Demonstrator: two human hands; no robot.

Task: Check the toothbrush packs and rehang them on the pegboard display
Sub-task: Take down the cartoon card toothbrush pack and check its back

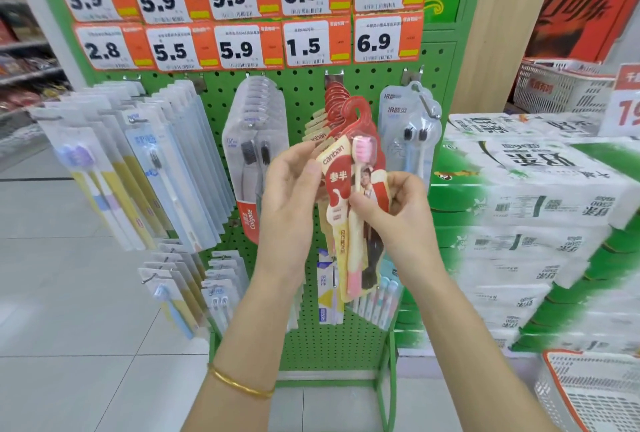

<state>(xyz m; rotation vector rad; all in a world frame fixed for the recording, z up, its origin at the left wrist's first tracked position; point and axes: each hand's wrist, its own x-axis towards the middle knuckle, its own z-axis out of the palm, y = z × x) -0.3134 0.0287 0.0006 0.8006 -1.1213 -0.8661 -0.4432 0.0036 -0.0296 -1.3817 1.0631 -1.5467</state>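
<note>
A red and cream toothbrush pack (341,185) with a pink brush inside is held in front of the green pegboard (304,92). My left hand (294,185) grips its left edge with thumb on the front. My right hand (398,209) pinches its right side lower down. Behind it, several matching red packs (337,99) hang on a peg.
Other toothbrush packs hang around: clear packs (156,168) at left, a Colgate pack (254,154), a blue pack (410,126) at right, smaller packs (194,296) below. Price tags (239,8) line the top. Stacked tissue cases (526,223) stand right; white baskets (588,393) sit nearby.
</note>
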